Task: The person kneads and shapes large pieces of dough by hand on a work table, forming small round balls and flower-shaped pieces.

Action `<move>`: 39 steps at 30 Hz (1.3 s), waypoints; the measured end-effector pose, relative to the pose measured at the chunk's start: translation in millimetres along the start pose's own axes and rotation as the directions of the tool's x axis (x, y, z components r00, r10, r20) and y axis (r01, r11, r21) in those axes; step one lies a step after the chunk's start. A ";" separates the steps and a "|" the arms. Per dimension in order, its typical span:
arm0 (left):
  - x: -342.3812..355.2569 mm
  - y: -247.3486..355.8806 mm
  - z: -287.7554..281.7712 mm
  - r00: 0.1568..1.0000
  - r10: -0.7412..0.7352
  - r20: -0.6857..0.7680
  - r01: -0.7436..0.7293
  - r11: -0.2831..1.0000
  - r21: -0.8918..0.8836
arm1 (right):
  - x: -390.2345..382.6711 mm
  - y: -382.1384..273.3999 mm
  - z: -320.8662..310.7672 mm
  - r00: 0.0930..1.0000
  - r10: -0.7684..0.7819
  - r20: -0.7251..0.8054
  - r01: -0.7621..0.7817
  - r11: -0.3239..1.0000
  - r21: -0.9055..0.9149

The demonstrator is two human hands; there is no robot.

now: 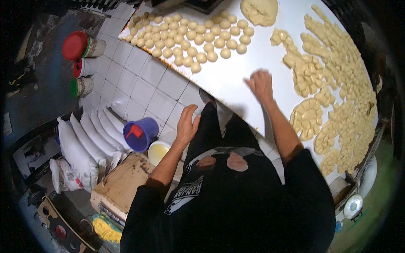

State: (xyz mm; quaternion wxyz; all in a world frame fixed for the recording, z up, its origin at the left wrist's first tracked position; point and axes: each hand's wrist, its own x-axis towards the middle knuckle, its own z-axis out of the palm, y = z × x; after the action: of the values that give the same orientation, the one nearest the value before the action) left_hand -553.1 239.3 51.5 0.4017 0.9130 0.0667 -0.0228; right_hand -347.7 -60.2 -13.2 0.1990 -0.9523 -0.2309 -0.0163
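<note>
My right hand [260, 85] is over the white table [228, 80], palm down, with its fingers curled under. Whatever may be beneath those fingers is hidden. My left hand [186, 125] hangs off the table's near edge beside my leg, fingers loosely bent and apart, holding nothing. Many round dough balls [192, 51] sit in loose rows across the table's far left part. Right of my right hand lies flattened, cut dough [306, 119] in clumps. More cut dough pieces [350, 97] spread along the table's right side, and a large smooth dough lump [259, 10] rests at the far edge.
On the left, a blue bucket [147, 126] with a red item in it stands by a container of yellowish liquid [158, 152]. White sacks [80, 143] lean beside a worn brown box [122, 179]. Lidded buckets [95, 47] line the tiled floor farther off.
</note>
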 end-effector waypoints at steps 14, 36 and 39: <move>81.8 -38.3 -4.5 0.983 0.137 -0.119 -0.154 0.977 -0.148 | 59.8 -94.3 -51.7 0.899 0.297 0.321 -0.421 0.786 0.453; 120.3 103.5 100.0 0.550 -0.226 0.804 0.835 0.151 -0.528 | -44.6 -66.6 -48.5 0.940 -0.030 0.341 0.102 0.975 -0.195; 102.7 108.0 118.1 0.545 -0.290 0.787 0.837 0.126 -0.533 | -79.2 -56.2 -59.2 0.887 -0.270 0.376 0.065 0.877 0.475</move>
State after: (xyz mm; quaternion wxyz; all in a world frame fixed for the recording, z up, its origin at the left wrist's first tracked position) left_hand -434.9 90.8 40.8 0.7714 0.3988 0.3201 -0.3788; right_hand -439.9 -71.6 52.5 0.3554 -0.8354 -0.3501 0.2308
